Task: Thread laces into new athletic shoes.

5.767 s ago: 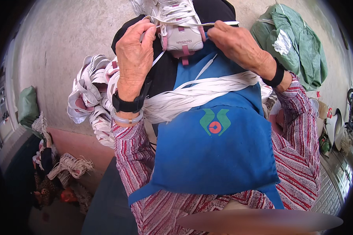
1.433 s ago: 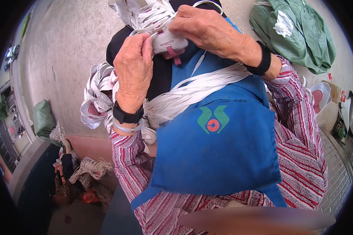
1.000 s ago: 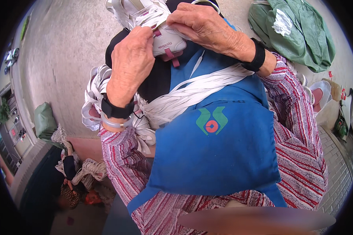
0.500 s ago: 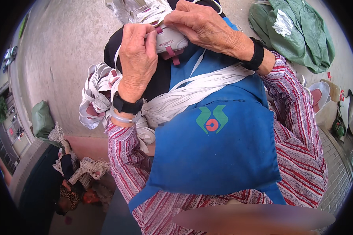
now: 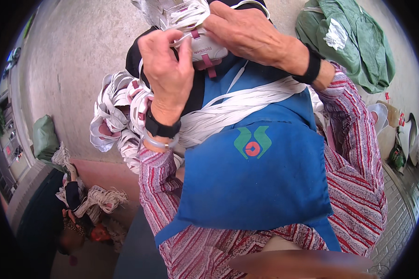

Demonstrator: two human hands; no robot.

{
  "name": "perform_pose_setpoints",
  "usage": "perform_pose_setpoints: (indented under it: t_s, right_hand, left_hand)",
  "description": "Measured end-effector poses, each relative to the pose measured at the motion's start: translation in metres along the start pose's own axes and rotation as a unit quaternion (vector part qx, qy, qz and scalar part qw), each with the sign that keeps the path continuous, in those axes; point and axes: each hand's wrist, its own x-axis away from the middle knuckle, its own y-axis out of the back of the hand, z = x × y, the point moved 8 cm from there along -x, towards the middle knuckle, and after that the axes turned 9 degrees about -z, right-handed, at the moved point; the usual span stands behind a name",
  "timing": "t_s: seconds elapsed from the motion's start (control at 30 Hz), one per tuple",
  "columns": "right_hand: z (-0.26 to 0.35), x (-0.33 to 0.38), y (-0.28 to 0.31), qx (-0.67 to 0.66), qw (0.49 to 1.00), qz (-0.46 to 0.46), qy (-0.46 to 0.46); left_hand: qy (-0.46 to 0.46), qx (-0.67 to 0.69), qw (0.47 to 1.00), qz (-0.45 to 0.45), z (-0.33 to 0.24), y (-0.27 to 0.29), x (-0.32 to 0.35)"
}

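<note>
A white sneaker (image 5: 208, 50) with dark pink tabs rests on my lap, at the top of the view. My left hand (image 5: 168, 79) pinches a white shoelace (image 5: 187, 35) beside its tongue, thumb and forefinger close together. Against the shoe's right side, my right hand (image 5: 260, 41) grips with bent fingers; their tips are partly hidden. Loose lacing lies across the shoe's upper part. Over my blue apron (image 5: 256, 186) stretches a thick bundle of white laces (image 5: 239, 104).
More white and pink shoe pieces (image 5: 118, 109) are heaped to the left of my lap. A green sack (image 5: 347, 44) lies on the concrete floor at the upper right, and another green bag (image 5: 45, 137) stands far left. At the lower left, another person is beside bundled laces (image 5: 102, 199).
The shoe and both hands have shifted slightly right. My left hand has turned, with its thumb and forefinger now visible around the lace. The right hand stays at the shoe's side.
</note>
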Motion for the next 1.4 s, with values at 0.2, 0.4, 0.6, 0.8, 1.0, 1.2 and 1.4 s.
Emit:
perform_pose_setpoints:
  t_s: [0.2,0.4,0.6,0.8,1.0,1.2,1.4]
  right_hand:
    - [-0.001,0.020,0.004,0.019,0.999,0.040,-0.005]
    - [-0.028,0.023,0.031,-0.247,0.964,0.009,-0.095]
    - [-0.020,0.020,0.018,-0.148,0.985,-0.062,-0.065]
    - [-0.015,0.014,0.004,-0.117,0.985,-0.115,-0.048]
    - [-0.004,0.008,-0.004,-0.067,0.996,-0.046,-0.035]
    - [-0.002,0.013,-0.010,-0.019,0.997,0.011,-0.070]
    - [-0.008,0.016,-0.006,0.003,0.998,0.004,-0.058]
  left_hand:
    - [-0.095,-0.023,0.990,0.104,-0.028,-0.025,0.009]
    - [-0.026,0.267,0.945,0.186,-0.095,-0.039,0.028]
    - [0.011,0.353,0.911,0.214,-0.120,-0.047,0.044]
    - [0.433,0.454,0.769,0.122,-0.012,-0.026,0.066]
    - [0.247,0.145,0.958,0.014,0.014,-0.005,0.022]
    - [0.189,0.067,0.979,0.031,0.022,-0.015,0.017]
    - [0.103,0.019,0.991,0.083,0.008,-0.025,0.005]
